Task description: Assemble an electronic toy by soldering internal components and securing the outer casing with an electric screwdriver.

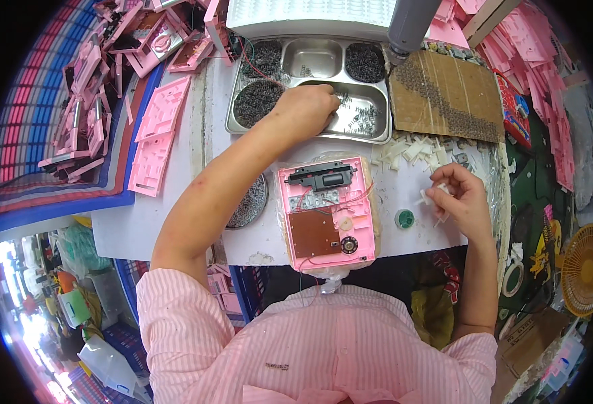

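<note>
While left hand dips into metal tray, right hand pinches white clip

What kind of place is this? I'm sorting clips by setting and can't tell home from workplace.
Most likely a small assembly workshop. A divided metal tray holds heaps of tiny screws and springs, an open pink plastic housing shows its circuit board, and many identical pink parts lie stacked about the bench.

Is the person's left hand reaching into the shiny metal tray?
Yes, the left hand is down in the front compartment of the metal tray, among small metal parts.
</note>
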`<state>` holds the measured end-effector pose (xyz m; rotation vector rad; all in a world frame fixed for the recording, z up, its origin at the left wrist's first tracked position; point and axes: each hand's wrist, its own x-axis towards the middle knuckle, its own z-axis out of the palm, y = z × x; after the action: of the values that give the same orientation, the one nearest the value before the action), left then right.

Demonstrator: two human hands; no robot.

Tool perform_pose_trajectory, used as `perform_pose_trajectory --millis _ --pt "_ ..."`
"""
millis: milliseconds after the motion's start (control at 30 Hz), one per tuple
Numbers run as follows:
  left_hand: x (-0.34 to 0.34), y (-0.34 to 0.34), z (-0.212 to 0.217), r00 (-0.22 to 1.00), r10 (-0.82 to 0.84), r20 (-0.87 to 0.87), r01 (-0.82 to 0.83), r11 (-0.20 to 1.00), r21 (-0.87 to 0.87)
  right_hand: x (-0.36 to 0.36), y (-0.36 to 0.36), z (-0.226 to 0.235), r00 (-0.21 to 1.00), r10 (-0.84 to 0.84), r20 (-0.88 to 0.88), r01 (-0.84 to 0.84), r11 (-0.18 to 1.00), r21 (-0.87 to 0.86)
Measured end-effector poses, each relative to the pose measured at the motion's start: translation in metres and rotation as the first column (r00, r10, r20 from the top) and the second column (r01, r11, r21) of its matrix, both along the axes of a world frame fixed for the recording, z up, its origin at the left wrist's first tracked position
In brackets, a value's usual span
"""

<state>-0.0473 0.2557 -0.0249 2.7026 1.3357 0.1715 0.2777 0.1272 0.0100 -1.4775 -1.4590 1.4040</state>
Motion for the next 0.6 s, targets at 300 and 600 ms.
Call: perform_pose_trajectory --millis 300,600 --pt "-0.002 -0.095 0.062 0.609 0.468 0.64 -0.017 0.815 -0.58 -0.034 -0.002 0.01 0.933 -0.049 -0.357 0.044 0.999 -0.023" --pt "0.001 -0.194 0.033 -0.182 0.942 0.284 0.639 0.332 -0.693 -0.078 -0.045 0.021 0.977 0.209 0.053 -0.206 0.833 0.513"
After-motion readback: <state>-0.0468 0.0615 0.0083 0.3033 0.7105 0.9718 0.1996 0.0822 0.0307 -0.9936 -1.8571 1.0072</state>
